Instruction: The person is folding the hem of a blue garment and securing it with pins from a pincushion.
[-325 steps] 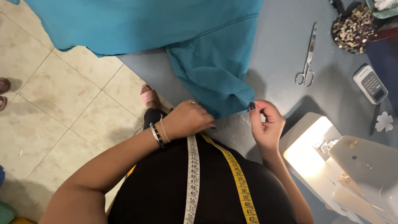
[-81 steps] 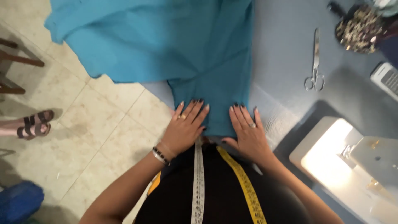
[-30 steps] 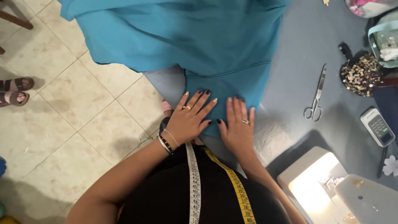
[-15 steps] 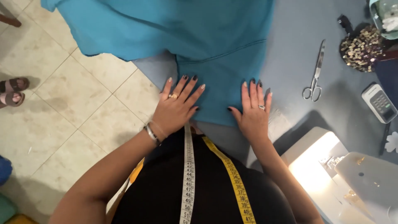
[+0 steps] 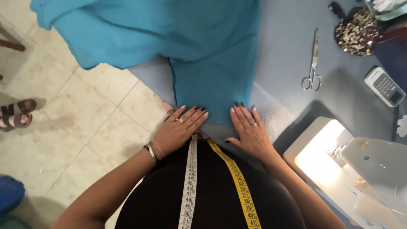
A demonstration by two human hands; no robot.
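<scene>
Bare table (image 5: 284, 63) between teal fabric (image 5: 212, 55) and scissors (image 5: 313, 63), sewing machine (image 5: 360, 169) blocking right

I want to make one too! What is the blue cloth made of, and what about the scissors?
The blue cloth under the left hand and right hand looks like soft, matte woven fabric, maybe cotton: it folds and drapes loosely off the table. Exact fibre cannot be told. The scissors look like bare metal all over, silvery grey with a dull shine.

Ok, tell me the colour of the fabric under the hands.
The fabric is plain teal blue, clearest in the head view, with both hands flat at its near edge.
</scene>
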